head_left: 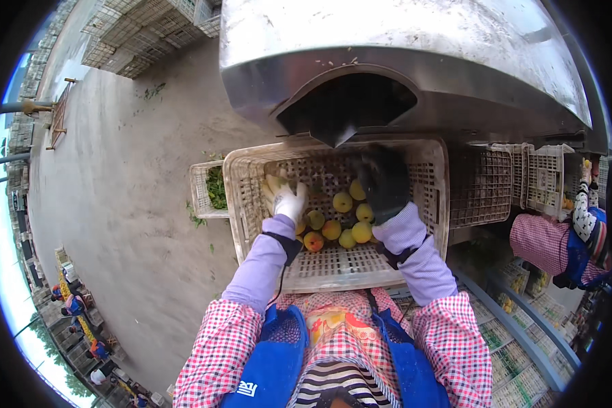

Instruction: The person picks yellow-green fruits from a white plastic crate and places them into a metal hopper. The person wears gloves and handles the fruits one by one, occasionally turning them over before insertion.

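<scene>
A worn, pale plastic crate [336, 275] sits in front of me, holding several round yellow-green fruits [331, 230] that look like peaches, some blushed red. Inside its left part is my left hand [287, 199] in a white glove with yellowish fingers. Those fingers stretch out toward the far left wall, with nothing seen in them. My right hand [385, 183], in a black glove, reaches down at the right side beside the fruits. Its fingers merge into the dark, so their grip is hidden.
Just beyond the crate stands a metal machine [401, 58] with a dark opening. A small crate of green leaves [215, 188] lies left. More crates [479, 185] line the right, where another person [581, 245] works. Stacked crates [139, 34] stand far left; blue rails [513, 326] run lower right.
</scene>
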The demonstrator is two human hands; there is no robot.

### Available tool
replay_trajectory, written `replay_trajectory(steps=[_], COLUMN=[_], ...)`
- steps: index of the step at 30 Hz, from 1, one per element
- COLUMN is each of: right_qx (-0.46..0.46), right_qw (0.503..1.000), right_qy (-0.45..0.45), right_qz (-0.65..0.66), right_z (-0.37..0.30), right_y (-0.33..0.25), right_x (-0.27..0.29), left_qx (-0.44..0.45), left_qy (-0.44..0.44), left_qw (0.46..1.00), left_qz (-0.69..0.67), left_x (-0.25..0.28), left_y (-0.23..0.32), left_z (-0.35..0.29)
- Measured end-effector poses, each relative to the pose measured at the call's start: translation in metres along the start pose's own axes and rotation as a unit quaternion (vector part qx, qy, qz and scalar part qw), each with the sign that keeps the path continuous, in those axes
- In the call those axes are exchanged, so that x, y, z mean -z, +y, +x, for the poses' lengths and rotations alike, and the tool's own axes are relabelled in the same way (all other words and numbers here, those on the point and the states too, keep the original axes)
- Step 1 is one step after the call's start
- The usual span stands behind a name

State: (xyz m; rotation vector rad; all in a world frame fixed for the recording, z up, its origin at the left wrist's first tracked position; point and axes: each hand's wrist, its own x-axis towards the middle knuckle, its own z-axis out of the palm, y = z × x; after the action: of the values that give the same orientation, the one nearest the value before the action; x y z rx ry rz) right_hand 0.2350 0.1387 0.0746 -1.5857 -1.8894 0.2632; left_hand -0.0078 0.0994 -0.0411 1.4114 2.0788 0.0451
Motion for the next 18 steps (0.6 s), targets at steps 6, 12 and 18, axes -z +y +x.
replay_trajectory(steps=[6,12,18], right_qx=[-0.247,-0.254,-0.291], right_qw=[0.865,0.771,0.844], right_qy=[-0.431,-0.583,-0.249], right_qz=[-0.062,-0.037,0.376], right_z=[-0.103,-0.103,-0.076], right_y=[0.050,0.060,-0.001], right_x=[-0.036,-0.066,-0.010], left_qx=[0.004,0.064,-0.265], left_qy=[-0.002,-0.101,-0.296], left_qw=[0.959,0.968,0.805], left_qz=[0.282,0.222,-0.441], left_x=[-0.074,-0.048,0.040], left_y=[-0.065,-0.059,-0.017], left_z=[0.036,0.028,-0.012])
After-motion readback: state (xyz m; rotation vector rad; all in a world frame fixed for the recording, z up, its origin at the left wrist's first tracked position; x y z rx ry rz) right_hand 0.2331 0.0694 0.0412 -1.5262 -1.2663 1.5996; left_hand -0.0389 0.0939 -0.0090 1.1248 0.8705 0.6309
